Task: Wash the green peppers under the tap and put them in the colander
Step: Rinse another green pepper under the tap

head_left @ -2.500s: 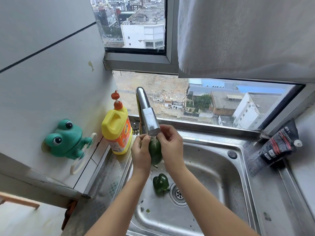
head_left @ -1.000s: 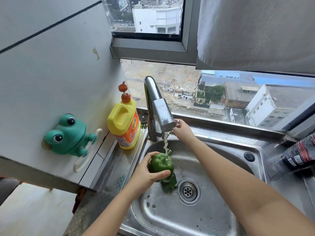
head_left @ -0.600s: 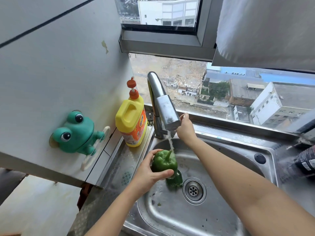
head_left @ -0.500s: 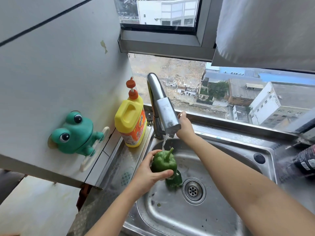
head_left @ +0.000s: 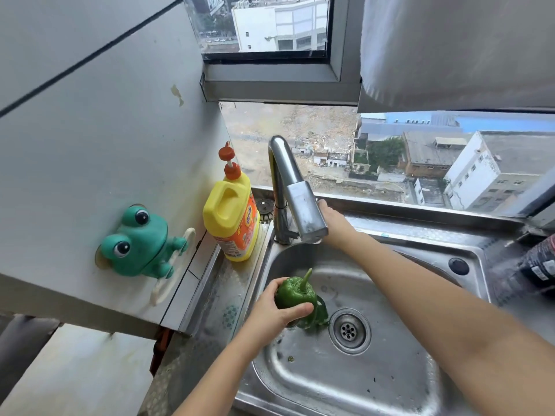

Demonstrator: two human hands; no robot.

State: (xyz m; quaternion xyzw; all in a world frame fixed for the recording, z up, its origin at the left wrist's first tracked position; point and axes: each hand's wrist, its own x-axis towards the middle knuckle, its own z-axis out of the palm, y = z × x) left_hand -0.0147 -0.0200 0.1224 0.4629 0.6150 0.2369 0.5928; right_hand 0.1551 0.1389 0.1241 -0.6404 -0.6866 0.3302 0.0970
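Observation:
My left hand (head_left: 270,310) grips a green pepper (head_left: 292,294), stem up, low over the steel sink (head_left: 345,385). A second green pepper (head_left: 322,315) lies on the sink floor just behind it, beside the drain (head_left: 348,330). My right hand (head_left: 336,223) reaches behind the tap (head_left: 297,199). Its fingers curl at the tap handle, mostly hidden by the spout. I see no stream falling from the spout. No colander is in view.
A yellow detergent bottle (head_left: 231,214) stands on the ledge left of the tap. A green frog holder (head_left: 138,241) sticks to the left wall. A dark pouch (head_left: 540,265) lies on the right counter. The window sill runs behind the sink.
Both hands held the pepper at the spout 2.5 s ago. My right hand then went to the tap handle and water ran over the pepper; now the stream is gone.

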